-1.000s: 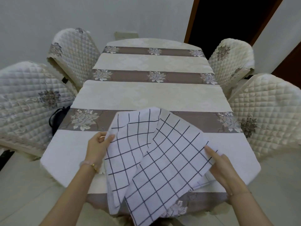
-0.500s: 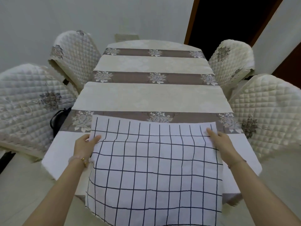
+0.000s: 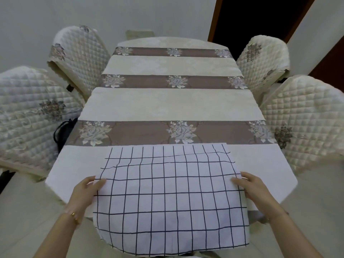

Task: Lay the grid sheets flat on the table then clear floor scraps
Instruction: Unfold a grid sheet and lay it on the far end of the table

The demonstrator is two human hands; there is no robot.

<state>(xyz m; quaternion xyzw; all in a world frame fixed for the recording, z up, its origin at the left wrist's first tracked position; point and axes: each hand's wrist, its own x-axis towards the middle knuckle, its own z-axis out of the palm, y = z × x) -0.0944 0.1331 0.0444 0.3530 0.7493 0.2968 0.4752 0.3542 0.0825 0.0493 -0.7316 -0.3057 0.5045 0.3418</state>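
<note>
A white sheet with a dark grid lies spread over the near end of the table, its far edge flat on the cloth and its near part hanging over the table's front edge. A second grid layer shows along the far edge under the top one. My left hand grips the sheet's left edge, thumb on top. On the opposite side my right hand grips the right edge in the same way.
Cream quilted chairs stand on both sides: two on the left, two on the right. A black bag sits between the near left chair and the table. A dark doorway opens at the back right.
The bunched sheets were opened out wide, then drawn back toward me. My hands slid from the far corners to the side edges, nearer the table's front.
</note>
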